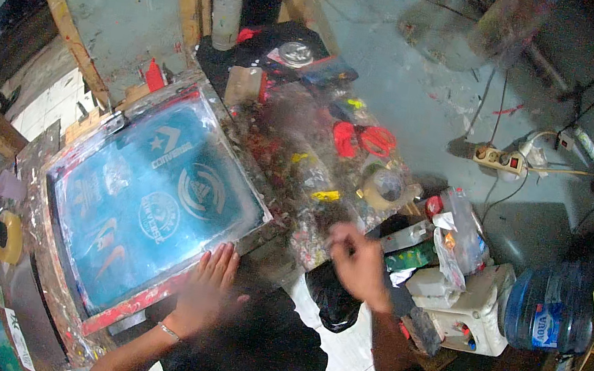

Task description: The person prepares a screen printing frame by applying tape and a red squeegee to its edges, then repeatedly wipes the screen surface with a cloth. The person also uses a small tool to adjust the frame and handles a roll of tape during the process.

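Observation:
A screen-printing frame (116,216) with blue mesh and pale stencil designs lies tilted on the left of the workbench. My left hand (212,288) rests at its lower right edge, fingers stretched out and touching the frame, partly blurred. My right hand (360,264) is over the near end of a grimy, paint-spattered bench (305,236), right of the frame, with its fingers curled; whether anything is in them I cannot make out. Beyond it are a roll of tape (389,186), yellow pieces (325,194) and red items (377,141). A black bag (333,306) hangs below my right hand.
A white bottle (225,17) stands at the back. At the right are a power strip (497,159) with cables, plastic packages (456,248), a white jerrycan (474,312) and a large blue water jug (553,293). A yellow tape dispenser (9,238) sits at the far left.

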### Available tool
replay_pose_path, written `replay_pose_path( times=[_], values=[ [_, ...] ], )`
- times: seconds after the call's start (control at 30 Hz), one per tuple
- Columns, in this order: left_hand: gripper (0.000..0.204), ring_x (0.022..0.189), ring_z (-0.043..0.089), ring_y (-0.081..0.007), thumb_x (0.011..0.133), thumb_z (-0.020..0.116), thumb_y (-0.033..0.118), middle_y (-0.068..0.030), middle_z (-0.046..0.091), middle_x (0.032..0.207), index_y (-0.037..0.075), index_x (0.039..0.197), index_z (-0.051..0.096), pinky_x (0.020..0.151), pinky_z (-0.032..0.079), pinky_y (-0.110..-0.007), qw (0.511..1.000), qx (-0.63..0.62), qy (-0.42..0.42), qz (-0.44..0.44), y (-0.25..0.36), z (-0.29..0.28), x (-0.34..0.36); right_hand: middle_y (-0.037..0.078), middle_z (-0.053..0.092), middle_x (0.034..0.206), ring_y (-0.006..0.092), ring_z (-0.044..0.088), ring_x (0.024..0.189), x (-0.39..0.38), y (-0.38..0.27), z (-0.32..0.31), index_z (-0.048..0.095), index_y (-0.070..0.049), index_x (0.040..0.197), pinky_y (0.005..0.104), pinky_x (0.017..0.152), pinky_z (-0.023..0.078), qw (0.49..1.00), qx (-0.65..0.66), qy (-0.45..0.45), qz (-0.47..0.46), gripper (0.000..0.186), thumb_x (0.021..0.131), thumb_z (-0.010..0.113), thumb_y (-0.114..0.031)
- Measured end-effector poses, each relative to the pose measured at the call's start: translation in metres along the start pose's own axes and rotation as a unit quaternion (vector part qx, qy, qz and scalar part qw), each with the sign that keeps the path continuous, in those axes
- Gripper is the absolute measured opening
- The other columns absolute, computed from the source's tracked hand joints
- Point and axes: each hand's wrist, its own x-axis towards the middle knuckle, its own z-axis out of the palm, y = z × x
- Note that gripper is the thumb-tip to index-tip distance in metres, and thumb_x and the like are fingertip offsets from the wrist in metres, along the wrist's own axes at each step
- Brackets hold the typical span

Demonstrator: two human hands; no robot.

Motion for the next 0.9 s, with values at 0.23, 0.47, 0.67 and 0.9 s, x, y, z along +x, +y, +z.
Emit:
replay_pose_path(
  times=[0.23,0.47,0.67,0.9],
  values=[
    [0.070,0.141,0.031,-0.0327,0.092,0.056,0.044,-0.0223,0.036,0.148,-0.005,0.139,0.038,0.115,0.024,-0.050,0.992,-0.099,0.036,0.064,0.029,0.013,-0.029,0.025,0.067,0.097,0.0427,0.065,0.090,0.119,0.047,-0.052,0.063,-0.005,0.113,0.0512,0.078,0.051,0.913,-0.400,-0.048,0.064,0.039,0.084,0.066,-0.031],
    [0.047,0.114,0.058,-0.0356,0.092,0.061,0.034,-0.0184,0.060,0.122,0.001,0.125,0.054,0.098,0.047,-0.042,0.952,-0.300,0.051,-0.029,0.060,0.004,-0.040,0.016,0.071,0.090,0.0343,0.067,0.081,0.130,0.153,-0.076,0.072,-0.005,0.092,0.0439,0.072,0.052,0.953,-0.299,-0.022,-0.047,0.016,0.085,0.062,-0.015],
    [0.072,0.129,0.047,-0.0347,0.082,0.075,0.027,-0.0169,0.048,0.140,0.005,0.141,0.040,0.111,0.034,-0.045,0.861,-0.445,0.246,-0.023,0.066,-0.052,0.017,0.005,0.071,0.078,0.0101,0.062,0.067,0.024,-0.050,-0.062,0.073,0.004,0.089,0.0247,0.065,0.049,0.994,0.028,-0.084,0.057,0.013,0.080,0.066,-0.002],
    [0.060,0.132,0.045,-0.0329,0.081,0.076,0.028,-0.0168,0.053,0.136,0.004,0.132,0.055,0.114,0.027,-0.048,0.839,-0.515,0.169,-0.060,0.053,-0.025,0.002,0.008,0.073,0.099,0.0141,0.068,0.090,-0.027,-0.104,0.016,0.074,-0.001,0.098,0.0274,0.080,0.054,0.930,0.238,-0.249,0.131,0.016,0.084,0.070,-0.007]
  ],
)
